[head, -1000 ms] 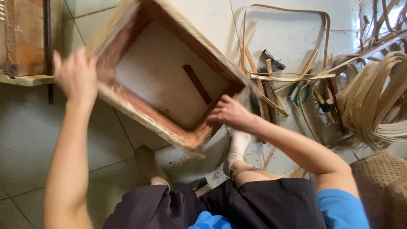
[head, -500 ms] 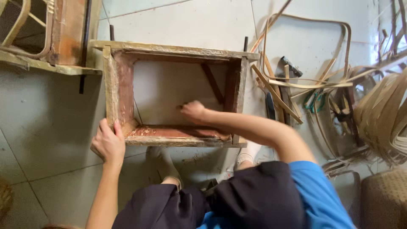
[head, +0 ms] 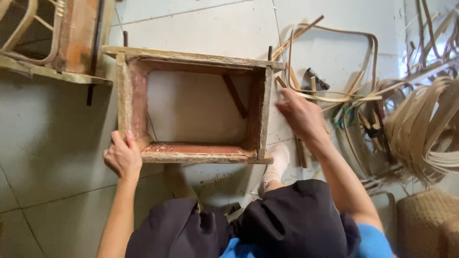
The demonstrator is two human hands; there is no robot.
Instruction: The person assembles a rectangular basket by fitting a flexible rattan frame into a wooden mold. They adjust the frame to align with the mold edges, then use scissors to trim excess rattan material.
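Pale floor tiles (head: 201, 28) form the working surface, and we look straight down on them from above. On these tiles stands a rectangular wooden frame (head: 193, 57), open through its middle, its inner faces stained reddish, with a small diagonal brace in the far right corner. We judge it is set flat so that all four rails can be reached from above.

Our left hand (head: 123, 156) grips the near left corner of the frame, fingers curled over the rail, which would steady the piece against shifting. Our right hand (head: 300, 114) is off the frame, just beside its right rail, fingers loosely spread and reaching among the cane strips (head: 334, 95) lying there; we cannot tell whether it has hold of one.

A coil of split cane (head: 423, 126) lies well to the right. Another wooden frame (head: 57, 43) occupies the upper left. A socked foot (head: 276, 165) rests near the frame's right corner.
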